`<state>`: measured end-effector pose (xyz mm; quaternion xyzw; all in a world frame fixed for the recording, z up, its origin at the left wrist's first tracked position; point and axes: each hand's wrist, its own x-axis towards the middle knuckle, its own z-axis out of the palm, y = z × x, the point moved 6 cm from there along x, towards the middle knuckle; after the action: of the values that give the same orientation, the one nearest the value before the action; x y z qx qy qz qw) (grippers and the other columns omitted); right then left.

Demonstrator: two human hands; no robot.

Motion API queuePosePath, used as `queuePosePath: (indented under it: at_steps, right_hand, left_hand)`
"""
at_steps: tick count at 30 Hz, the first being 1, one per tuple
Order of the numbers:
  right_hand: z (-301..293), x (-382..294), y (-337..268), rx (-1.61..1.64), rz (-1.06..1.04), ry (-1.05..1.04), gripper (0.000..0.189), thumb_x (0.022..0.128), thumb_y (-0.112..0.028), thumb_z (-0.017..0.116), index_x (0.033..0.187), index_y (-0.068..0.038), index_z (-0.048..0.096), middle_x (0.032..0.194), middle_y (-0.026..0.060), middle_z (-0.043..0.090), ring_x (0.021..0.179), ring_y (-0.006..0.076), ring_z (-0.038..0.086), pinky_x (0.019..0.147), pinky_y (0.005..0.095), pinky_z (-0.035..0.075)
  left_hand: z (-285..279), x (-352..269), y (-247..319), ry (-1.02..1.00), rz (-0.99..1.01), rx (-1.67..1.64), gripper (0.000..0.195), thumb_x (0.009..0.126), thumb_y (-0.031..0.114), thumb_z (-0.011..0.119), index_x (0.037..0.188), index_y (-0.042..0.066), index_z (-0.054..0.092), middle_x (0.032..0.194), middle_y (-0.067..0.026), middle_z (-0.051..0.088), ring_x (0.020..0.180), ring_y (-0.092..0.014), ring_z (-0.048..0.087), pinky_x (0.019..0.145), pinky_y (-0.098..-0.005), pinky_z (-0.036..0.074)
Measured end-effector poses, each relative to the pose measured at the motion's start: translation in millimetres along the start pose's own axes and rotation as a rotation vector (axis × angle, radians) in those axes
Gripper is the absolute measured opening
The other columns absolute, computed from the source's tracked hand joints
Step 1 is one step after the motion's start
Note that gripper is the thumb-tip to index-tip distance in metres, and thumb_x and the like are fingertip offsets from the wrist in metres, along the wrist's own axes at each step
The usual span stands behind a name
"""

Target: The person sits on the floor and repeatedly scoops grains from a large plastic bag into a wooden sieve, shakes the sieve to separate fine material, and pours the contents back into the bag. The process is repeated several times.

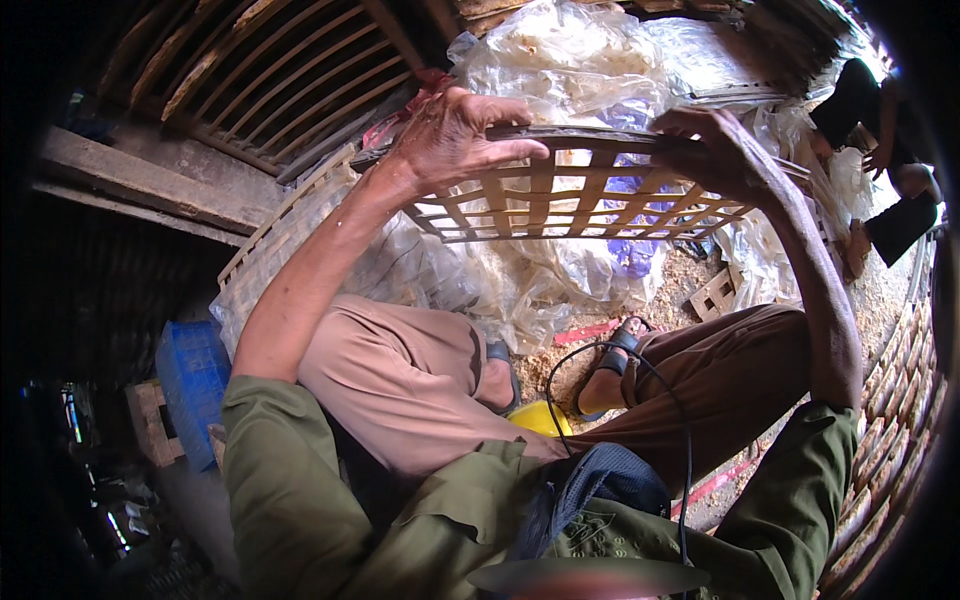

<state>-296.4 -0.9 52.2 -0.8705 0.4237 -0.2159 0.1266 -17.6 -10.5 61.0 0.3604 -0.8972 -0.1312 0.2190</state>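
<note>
Held up in front of my knees is a woven bamboo lattice basket or tray [541, 196], with a dark rim [577, 137] along its upper edge. My left hand [457, 139] grips that rim on the left, thumb and fingers on either side of it. On the right, my right hand [712, 154] curls over the same rim; its fingertips are partly hidden in shadow. Through the open weave I see crumpled clear plastic sheeting [472, 289] and a purple plastic piece [634, 255] lying beyond and below.
Slatted racks stand at upper left [300, 90] and lower right [885, 450]. A blue plastic container [193, 390] is at my left. A black cable [686, 450] loops over my lap, above a yellow object [541, 420]. Crumbs cover the floor [675, 289]. Another person [904, 195] sits at right.
</note>
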Motion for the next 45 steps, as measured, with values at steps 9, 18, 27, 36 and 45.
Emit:
queuePosePath:
  at_steps: [9, 18, 27, 36, 45]
  right_hand:
    - [-14.6, -3.2, 41.1, -0.098, 0.278, 0.147, 0.046, 0.100, -0.045, 0.066, 0.084, -0.002, 0.063, 0.064, 0.0054, 0.053, 0.057, 0.0119, 0.052, 0.054, 0.0359, 0.045]
    - [-40.3, -45.8, 127.8, 0.419, 0.727, 0.408, 0.066, 0.096, -0.071, 0.055, 0.082, -0.007, 0.063, 0.069, 0.0034, 0.063, 0.058, 0.0133, 0.055, 0.054, 0.0358, 0.045]
    - [38.8, -23.1, 112.7, 0.917, 0.874, 0.443, 0.052, 0.096, -0.060, 0.065, 0.101, -0.008, 0.067, 0.068, -0.0036, 0.040, 0.055, 0.0095, 0.045, 0.051, 0.0256, 0.043]
    - [36.0, -25.6, 126.3, 0.912, 0.799, 0.445, 0.040, 0.101, -0.052, 0.061, 0.097, -0.012, 0.067, 0.071, -0.0034, 0.051, 0.056, 0.0065, 0.046, 0.052, 0.0233, 0.041]
    - [20.4, -25.6, 113.9, 0.933, 0.747, 0.476, 0.037, 0.101, -0.049, 0.062, 0.093, -0.013, 0.067, 0.066, -0.0033, 0.052, 0.050, 0.0061, 0.046, 0.048, 0.0231, 0.038]
  left_hand:
    - [-82.5, -10.4, -34.5, 0.782, 0.020, -0.130, 0.026, 0.096, 0.019, 0.075, 0.118, 0.006, 0.071, 0.120, -0.0058, 0.073, 0.113, -0.018, 0.067, 0.104, -0.0350, 0.049]
    - [-21.5, -43.6, -124.2, 0.336, -0.791, -0.978, 0.100, 0.093, 0.070, 0.058, 0.160, 0.001, 0.030, 0.160, -0.0254, 0.036, 0.141, -0.040, 0.046, 0.109, -0.0532, 0.049]
    - [-34.7, -50.9, -92.1, 0.202, -0.432, -1.107, 0.036, 0.104, 0.027, 0.065, 0.128, 0.002, 0.056, 0.114, -0.0107, 0.070, 0.099, -0.018, 0.072, 0.086, -0.0394, 0.064]
    - [-38.3, -41.6, -93.9, 0.339, -0.524, -1.218, 0.037, 0.106, 0.043, 0.060, 0.107, 0.007, 0.065, 0.092, -0.0123, 0.075, 0.083, -0.019, 0.075, 0.072, -0.0391, 0.066]
    - [-17.4, -41.3, -74.4, -0.003, -0.524, -1.178, 0.026, 0.103, 0.030, 0.067, 0.113, 0.006, 0.063, 0.099, -0.0078, 0.072, 0.092, -0.019, 0.073, 0.082, -0.0419, 0.066]
